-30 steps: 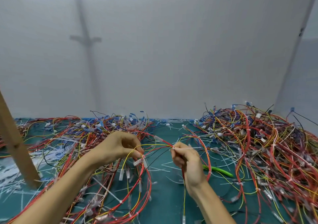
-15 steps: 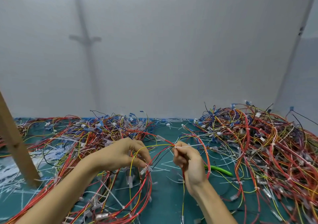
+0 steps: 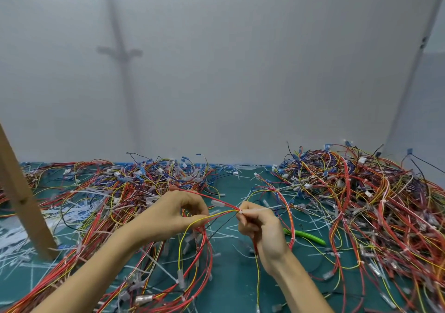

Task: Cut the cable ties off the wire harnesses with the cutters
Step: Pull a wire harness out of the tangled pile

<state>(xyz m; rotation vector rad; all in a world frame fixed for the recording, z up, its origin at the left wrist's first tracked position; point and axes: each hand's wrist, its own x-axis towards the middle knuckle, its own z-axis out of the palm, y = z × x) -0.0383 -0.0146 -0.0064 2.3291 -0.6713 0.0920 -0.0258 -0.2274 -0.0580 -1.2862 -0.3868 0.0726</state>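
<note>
Your left hand (image 3: 173,216) pinches the harness (image 3: 218,214) wires. Your right hand (image 3: 265,231) pinches its tie (image 3: 257,209) in the fingers (image 3: 249,215), above the bench (image 3: 231,286) between both hands, tail level and pointing right. Cut ties (image 3: 14,238) litter the bench, and the right pile (image 3: 361,204) shows many left. The cutters (image 3: 305,235) lie unheld beside your right wrist.

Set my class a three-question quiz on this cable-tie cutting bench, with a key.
1. True or false: the right hand holds the green-handled cutters.
2. What does the right hand pinch? A: the harness at a white cable tie; B: a screwdriver; C: nothing.
3. Fill in: the cutters lie on the mat beside the ____ hand.

Key: 1 false, they lie on the mat; 2 A; 3 right.
</note>
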